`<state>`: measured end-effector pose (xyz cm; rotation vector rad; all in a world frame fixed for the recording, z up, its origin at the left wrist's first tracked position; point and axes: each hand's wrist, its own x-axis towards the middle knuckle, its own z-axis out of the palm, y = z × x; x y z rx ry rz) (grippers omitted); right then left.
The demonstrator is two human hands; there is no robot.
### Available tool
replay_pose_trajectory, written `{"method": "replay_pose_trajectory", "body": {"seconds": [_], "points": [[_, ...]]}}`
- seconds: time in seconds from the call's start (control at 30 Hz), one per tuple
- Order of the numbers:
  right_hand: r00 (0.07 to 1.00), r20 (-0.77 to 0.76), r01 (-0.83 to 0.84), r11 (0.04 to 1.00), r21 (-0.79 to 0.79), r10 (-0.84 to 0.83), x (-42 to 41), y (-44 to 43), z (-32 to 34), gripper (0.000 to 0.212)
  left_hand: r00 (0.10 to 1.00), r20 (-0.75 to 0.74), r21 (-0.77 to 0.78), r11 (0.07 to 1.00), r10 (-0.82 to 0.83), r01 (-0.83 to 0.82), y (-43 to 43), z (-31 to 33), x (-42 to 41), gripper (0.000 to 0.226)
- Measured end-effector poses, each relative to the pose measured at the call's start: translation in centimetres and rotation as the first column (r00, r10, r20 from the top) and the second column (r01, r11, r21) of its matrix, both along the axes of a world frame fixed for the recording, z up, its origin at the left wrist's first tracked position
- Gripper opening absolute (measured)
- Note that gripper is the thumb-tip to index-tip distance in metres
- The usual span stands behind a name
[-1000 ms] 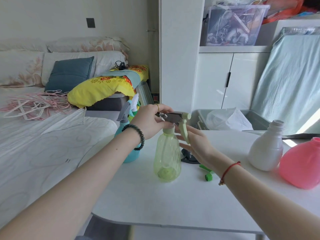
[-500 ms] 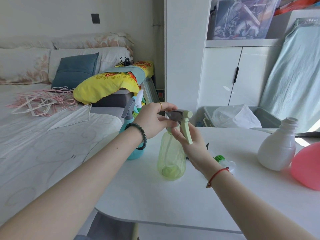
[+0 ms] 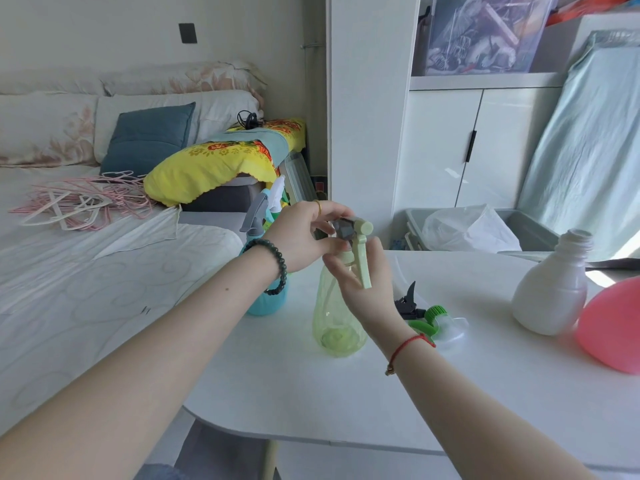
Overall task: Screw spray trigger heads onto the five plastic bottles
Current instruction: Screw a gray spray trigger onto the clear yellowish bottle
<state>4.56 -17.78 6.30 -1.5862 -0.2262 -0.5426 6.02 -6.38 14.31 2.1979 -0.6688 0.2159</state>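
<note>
A pale green see-through bottle (image 3: 337, 323) stands upright on the white table (image 3: 311, 393). On its neck sits a grey and green trigger head (image 3: 356, 237). My left hand (image 3: 304, 233) grips the head's grey top. My right hand (image 3: 360, 282) curls round the bottle's neck and collar, behind the green lever. A teal bottle (image 3: 266, 299) with a grey trigger head stands behind my left wrist. An open-necked white bottle (image 3: 550, 289) and a pink bottle (image 3: 613, 327) stand at the right. A black trigger head (image 3: 408, 303) and a green one (image 3: 429, 318) lie loose on the table.
A bed (image 3: 86, 271) with pink hangers (image 3: 79, 202) and pillows borders the table's left side. A grey bin (image 3: 530, 230) with a plastic bag sits behind the table, in front of white cabinets (image 3: 467, 143). The table's front edge runs near my forearms.
My right hand has shifted round the bottle's neck while the left keeps its grip on the head. The view has moved, and the loose black and green trigger heads show more fully.
</note>
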Motion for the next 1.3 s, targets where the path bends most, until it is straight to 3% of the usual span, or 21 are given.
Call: {"method": "replay_pose_trajectory", "body": {"seconds": [0.1, 0.23, 0.3, 0.43, 0.53, 0.6, 0.67, 0.87, 1.03, 1.13, 1.3], "points": [[0.998, 0.024, 0.052, 0.999, -0.013, -0.052, -0.2, 0.5, -0.2, 0.023, 1.000, -0.018, 0.027, 0.999, -0.018, 0.019, 0.2, 0.1, 0.1, 0.034], [0.999, -0.014, -0.052, 0.993, -0.104, 0.051, -0.5, 0.0, -0.8, 0.025, 0.999, -0.016, 0.047, 0.998, -0.051, 0.052, 0.1, 0.2, 0.2, 0.033], [1.000, -0.003, -0.008, 0.997, -0.072, 0.008, -0.5, 0.1, -0.7, 0.017, 0.998, -0.017, 0.059, 0.996, -0.068, 0.069, 0.0, 0.3, 0.3, 0.033], [0.995, -0.008, 0.096, 0.995, -0.027, -0.096, -0.5, 0.8, -0.5, 0.033, 0.996, -0.029, 0.067, 0.994, -0.087, 0.089, 0.2, 0.2, 0.5, 0.034], [0.999, -0.043, -0.028, 0.997, -0.068, 0.026, -0.9, 0.3, -0.6, 0.042, 0.995, -0.025, 0.071, 0.992, -0.098, 0.100, 0.1, 0.2, 0.5, 0.031], [0.997, -0.053, -0.058, 0.996, -0.065, 0.055, -1.1, 0.0, -0.6, 0.033, 0.994, -0.020, 0.081, 0.991, -0.105, 0.106, -0.1, 0.2, 0.4, 0.030], [0.999, -0.033, 0.016, 0.999, -0.051, -0.017, -1.0, 0.1, -0.4, 0.017, 0.991, -0.032, 0.081, 0.988, -0.127, 0.130, -0.1, 0.3, 0.3, 0.030], [0.995, -0.050, 0.087, 0.996, -0.030, -0.088, -1.1, 1.0, -0.2, 0.023, 0.965, -0.216, 0.081, 0.982, -0.149, 0.170, 0.7, 2.0, 0.1, 0.059], [0.999, -0.025, 0.040, 0.994, -0.099, -0.043, -1.4, 0.5, -0.3, 0.021, 0.928, -0.364, -0.024, 0.996, -0.084, 0.081, -0.1, 3.0, -0.4, 0.031], [0.994, -0.007, 0.106, 0.990, -0.098, -0.107, -1.2, 0.6, -0.1, 0.008, 0.955, -0.291, 0.068, 0.995, -0.047, 0.069, -0.5, 2.9, -0.5, 0.035], [0.993, -0.041, 0.105, 0.994, -0.022, -0.106, -1.1, 0.8, 0.0, 0.018, 0.997, -0.069, 0.125, 0.991, -0.037, 0.046, -0.7, 2.1, -0.6, 0.032]]}}
